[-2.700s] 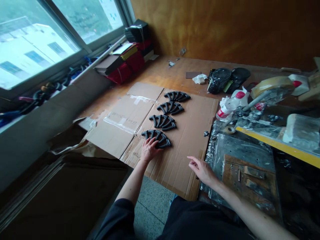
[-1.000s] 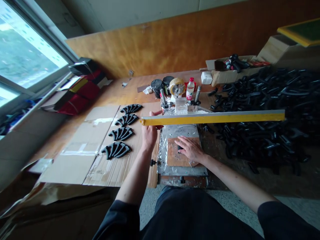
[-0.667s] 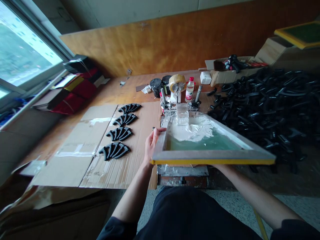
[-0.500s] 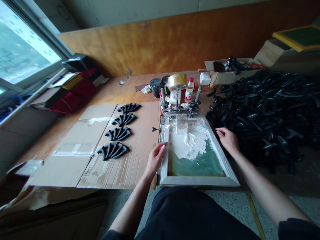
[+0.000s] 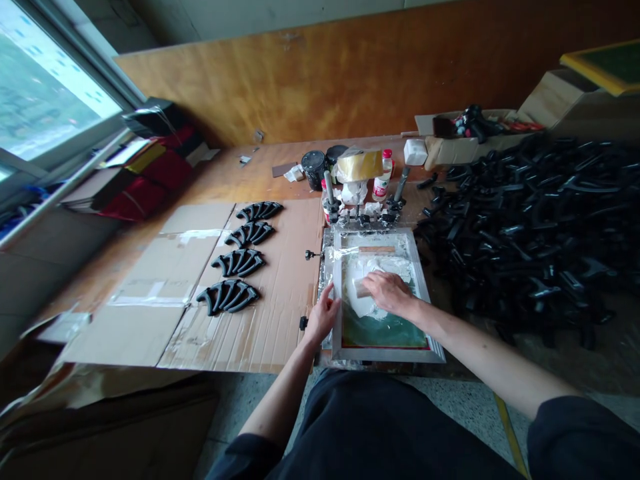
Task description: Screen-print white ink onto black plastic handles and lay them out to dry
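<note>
The frame lies flat on the desk, white paste spread over its green mesh. Above the mesh, the right hand has its fingers closed on a scraper at the paste. The left hand is at the frame's left bar, fingers curled; I cannot tell whether they grip it. Left of the frame, four black fans sit on cardboard; right of it spreads a black heap; behind it is a bottle.
</note>
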Available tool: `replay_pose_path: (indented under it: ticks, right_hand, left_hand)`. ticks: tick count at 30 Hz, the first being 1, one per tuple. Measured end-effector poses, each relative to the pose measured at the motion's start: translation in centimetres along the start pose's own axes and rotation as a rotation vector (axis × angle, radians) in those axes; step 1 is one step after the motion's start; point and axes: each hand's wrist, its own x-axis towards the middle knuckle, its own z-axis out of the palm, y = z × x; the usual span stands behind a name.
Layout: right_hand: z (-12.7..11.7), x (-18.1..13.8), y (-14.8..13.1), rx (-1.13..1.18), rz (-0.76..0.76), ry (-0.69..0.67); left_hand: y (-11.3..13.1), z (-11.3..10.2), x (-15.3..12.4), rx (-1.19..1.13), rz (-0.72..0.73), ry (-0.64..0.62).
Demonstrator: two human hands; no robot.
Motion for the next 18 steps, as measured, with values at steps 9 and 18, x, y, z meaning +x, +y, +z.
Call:
replay_pose_path:
  ticks: [9,18]
  right_hand:
    - [-1.5,-1.9,0.5,-0.028,-0.222,-0.079]
    - [0.9,-3.2,-0.1,0.003,-0.211,0.054]
  left_hand:
    - [-0.2,0.0,0.2,-0.013,-0.018,-0.001]
    - [0.2,-0.2,0.4,-0.057,-0.029,-0.005]
